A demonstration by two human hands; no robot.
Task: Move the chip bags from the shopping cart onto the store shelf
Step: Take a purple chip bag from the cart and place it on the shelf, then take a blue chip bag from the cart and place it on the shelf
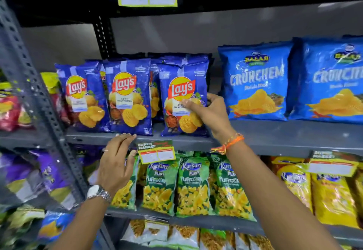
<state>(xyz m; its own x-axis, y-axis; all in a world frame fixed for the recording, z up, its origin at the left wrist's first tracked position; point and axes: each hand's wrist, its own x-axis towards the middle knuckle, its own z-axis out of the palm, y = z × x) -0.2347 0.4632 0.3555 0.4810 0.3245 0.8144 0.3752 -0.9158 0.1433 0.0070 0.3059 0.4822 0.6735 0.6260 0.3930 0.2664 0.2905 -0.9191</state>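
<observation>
The right hand pinches the right edge of a blue Lay's bag standing on the shelf. The left hand, fingers spread, touches the shelf's front edge. Bare shelf shows beside the bag.

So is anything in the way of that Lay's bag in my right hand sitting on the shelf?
Nothing visible. The right hand grips the rightmost Lay's bag, which already stands upright on the shelf, with an open gap between it and the Crunchem bag.

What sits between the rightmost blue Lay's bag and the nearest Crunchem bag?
In the head view, only the right hand, gripping the rightmost blue Lay's bag; otherwise bare grey shelf before the light-blue Crunchem bag.
</observation>
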